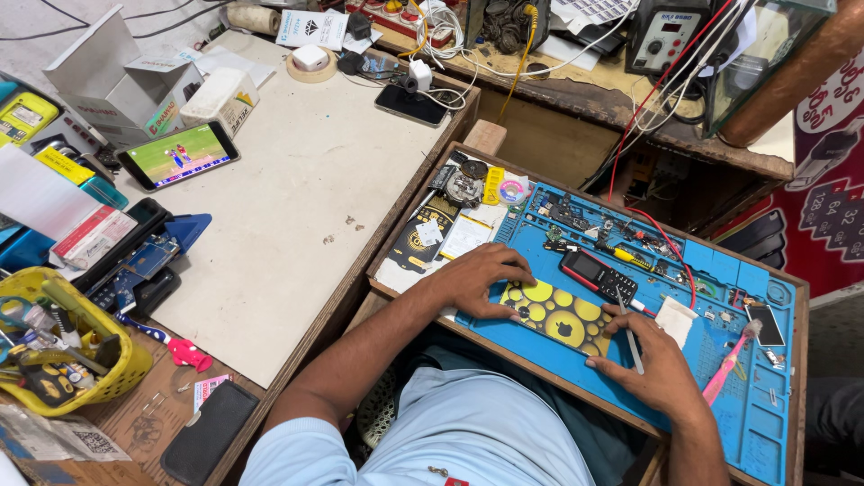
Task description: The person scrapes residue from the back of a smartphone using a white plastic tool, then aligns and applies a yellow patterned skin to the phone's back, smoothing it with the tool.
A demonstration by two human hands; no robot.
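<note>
- Head view: left hand (479, 277), fingers spread, presses yellow-spotted phone case (558, 317) at blue mat's (751, 423) near edge.
- Right hand (652, 360) pinches tweezers (631, 337) beside it.

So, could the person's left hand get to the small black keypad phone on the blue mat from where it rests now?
Probably yes. The left hand rests on the yellow-spotted phone case, and the keypad phone lies just beyond on the blue mat, with nothing between them. The right hand holds tweezers nearby.
</note>
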